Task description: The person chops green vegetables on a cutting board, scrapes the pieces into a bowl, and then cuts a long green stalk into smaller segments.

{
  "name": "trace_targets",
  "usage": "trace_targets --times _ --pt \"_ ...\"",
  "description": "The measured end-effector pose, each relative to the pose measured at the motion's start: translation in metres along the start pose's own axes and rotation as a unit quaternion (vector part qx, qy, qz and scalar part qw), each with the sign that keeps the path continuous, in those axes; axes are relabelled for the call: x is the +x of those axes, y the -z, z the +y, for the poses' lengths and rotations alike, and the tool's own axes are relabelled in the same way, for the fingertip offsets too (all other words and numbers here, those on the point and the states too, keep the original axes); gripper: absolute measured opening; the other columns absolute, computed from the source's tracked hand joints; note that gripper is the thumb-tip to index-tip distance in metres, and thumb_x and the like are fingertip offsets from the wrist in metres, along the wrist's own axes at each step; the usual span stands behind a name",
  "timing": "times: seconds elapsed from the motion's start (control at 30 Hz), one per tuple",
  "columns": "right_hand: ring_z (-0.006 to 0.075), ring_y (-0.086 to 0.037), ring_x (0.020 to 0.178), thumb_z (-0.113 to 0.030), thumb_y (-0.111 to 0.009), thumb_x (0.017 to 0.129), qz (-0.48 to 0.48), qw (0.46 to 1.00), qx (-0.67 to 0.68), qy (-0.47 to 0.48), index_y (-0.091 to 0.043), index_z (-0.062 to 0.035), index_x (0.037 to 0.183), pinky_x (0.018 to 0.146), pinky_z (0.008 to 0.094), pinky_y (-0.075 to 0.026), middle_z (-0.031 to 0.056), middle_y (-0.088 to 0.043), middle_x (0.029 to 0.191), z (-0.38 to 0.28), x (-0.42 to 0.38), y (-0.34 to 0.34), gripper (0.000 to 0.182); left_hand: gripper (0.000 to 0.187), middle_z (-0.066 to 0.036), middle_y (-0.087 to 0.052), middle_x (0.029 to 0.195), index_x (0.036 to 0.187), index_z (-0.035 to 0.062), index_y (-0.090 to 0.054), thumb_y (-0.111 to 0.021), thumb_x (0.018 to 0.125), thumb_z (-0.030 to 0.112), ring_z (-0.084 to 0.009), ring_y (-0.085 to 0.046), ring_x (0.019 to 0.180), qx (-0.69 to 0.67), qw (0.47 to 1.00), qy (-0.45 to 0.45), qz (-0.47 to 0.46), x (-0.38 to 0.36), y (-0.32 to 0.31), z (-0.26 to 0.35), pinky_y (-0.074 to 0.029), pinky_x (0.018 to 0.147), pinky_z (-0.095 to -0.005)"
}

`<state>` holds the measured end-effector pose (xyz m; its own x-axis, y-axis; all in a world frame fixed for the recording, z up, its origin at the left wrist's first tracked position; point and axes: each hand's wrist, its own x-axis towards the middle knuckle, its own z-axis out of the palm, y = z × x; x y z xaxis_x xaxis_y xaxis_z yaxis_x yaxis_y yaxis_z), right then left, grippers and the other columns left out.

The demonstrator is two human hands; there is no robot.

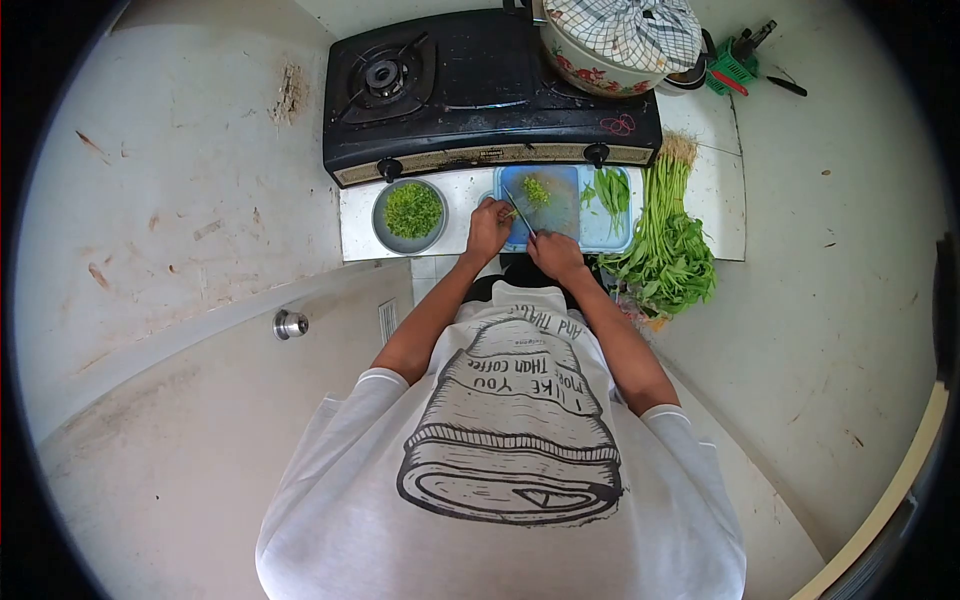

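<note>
In the head view, my right hand (556, 255) is closed around the handle of a knife (518, 210), whose blade slants up and left over a blue cutting board (570, 232). My left hand (489, 230) is at the board's left edge, fingers bent together on a small bit of green stems (511, 213) beside the blade. Chopped greens (537, 192) lie in a little pile beyond the knife. Loose green leaves (612, 190) rest on the board's lighter right section. Left of my left hand stands a grey bowl (378, 226) holding finely chopped greens (412, 209).
A large bunch of leafy greens (672, 245) with roots lies right of the board, over the counter edge. Behind is a black gas stove (480, 60) with a cloth-covered floral pot (590, 72). A green basket (733, 70) with utensils stands at the back right.
</note>
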<state>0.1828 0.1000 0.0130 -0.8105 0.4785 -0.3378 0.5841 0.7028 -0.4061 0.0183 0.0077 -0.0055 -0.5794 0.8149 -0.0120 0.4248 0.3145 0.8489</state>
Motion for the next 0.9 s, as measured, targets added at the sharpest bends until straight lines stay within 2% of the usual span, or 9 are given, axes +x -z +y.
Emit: trace_targets --times 0.17,0.27,0.37,0.47,0.57,0.77,0.9 --pt "0.0418 -0.072 0.078 -0.037 -0.048 0.104 0.007 1.000 -0.002 -0.010 -0.070 0.0006 0.089 0.076 0.0512 -0.058 0.0242 -0.072 0.081 -0.006 0.008 -0.005 0.046 0.013 -0.016 -0.066 0.087 0.091 -0.0026 -0.072 -0.071 0.079 -0.005 -0.0297 -0.070 0.078 -0.021 1.000 0.002 0.008 -0.001 0.004 0.009 -0.057 0.074 -0.0378" --pt "0.0391 -0.073 0.082 -0.036 -0.049 0.102 -0.006 1.000 -0.009 -0.015 -0.074 -0.0014 0.087 0.078 0.0488 -0.058 0.0213 -0.074 0.087 -0.009 -0.004 0.006 0.045 0.012 -0.017 -0.066 0.087 0.092 -0.0030 -0.072 -0.070 0.080 -0.004 -0.0305 -0.070 0.078 -0.004 1.000 0.007 0.002 -0.001 0.006 0.011 -0.057 0.074 -0.0384" --pt "0.0387 -0.073 0.082 -0.035 -0.050 0.102 -0.018 0.999 -0.026 -0.025 -0.074 -0.0015 0.087 0.078 0.0486 -0.058 0.0216 -0.074 0.087 -0.004 -0.019 0.003 0.044 0.012 -0.017 -0.066 0.087 0.091 -0.0034 -0.071 -0.068 0.080 -0.004 -0.0317 -0.070 0.079 -0.008 1.000 0.000 0.007 -0.001 0.002 0.004 -0.057 0.074 -0.0395" --pt "0.0398 -0.073 0.083 -0.035 -0.051 0.102 -0.034 0.999 -0.006 -0.024 -0.074 -0.0012 0.089 0.078 0.0497 -0.058 0.0219 -0.073 0.087 -0.009 -0.019 0.013 0.043 0.012 -0.018 -0.066 0.087 0.090 -0.0036 -0.071 -0.067 0.079 -0.004 -0.0332 -0.070 0.080 -0.009 1.000 -0.011 -0.005 0.000 0.001 -0.001 -0.056 0.074 -0.0406" --pt "0.0430 -0.072 0.082 -0.037 -0.050 0.102 0.013 1.000 0.019 -0.008 -0.071 -0.0003 0.089 0.080 0.0517 -0.057 0.0256 -0.072 0.084 -0.008 -0.003 0.003 0.045 0.013 -0.020 -0.066 0.087 0.090 -0.0032 -0.070 -0.067 0.078 -0.004 -0.0348 -0.069 0.081 0.003 1.000 -0.009 -0.005 0.000 0.004 0.006 -0.056 0.076 -0.0416" --pt "0.0432 -0.072 0.083 -0.038 -0.049 0.102 -0.002 0.999 0.004 -0.040 -0.072 -0.0008 0.092 0.080 0.0523 -0.057 0.0257 -0.072 0.085 -0.006 0.003 0.004 0.045 0.014 -0.020 -0.066 0.087 0.090 -0.0020 -0.070 -0.066 0.077 -0.003 -0.0370 -0.068 0.082 -0.002 1.000 -0.019 0.002 0.000 0.003 0.002 -0.055 0.076 -0.0440" --pt "0.0433 -0.071 0.081 -0.038 -0.049 0.102 -0.008 1.000 0.007 -0.019 -0.072 -0.0011 0.093 0.078 0.0525 -0.057 0.0259 -0.072 0.084 -0.004 -0.003 0.002 0.045 0.015 -0.020 -0.066 0.087 0.090 -0.0016 -0.070 -0.064 0.077 -0.003 -0.0376 -0.068 0.082 0.003 1.000 -0.022 -0.005 0.000 0.003 0.001 -0.055 0.077 -0.0446"
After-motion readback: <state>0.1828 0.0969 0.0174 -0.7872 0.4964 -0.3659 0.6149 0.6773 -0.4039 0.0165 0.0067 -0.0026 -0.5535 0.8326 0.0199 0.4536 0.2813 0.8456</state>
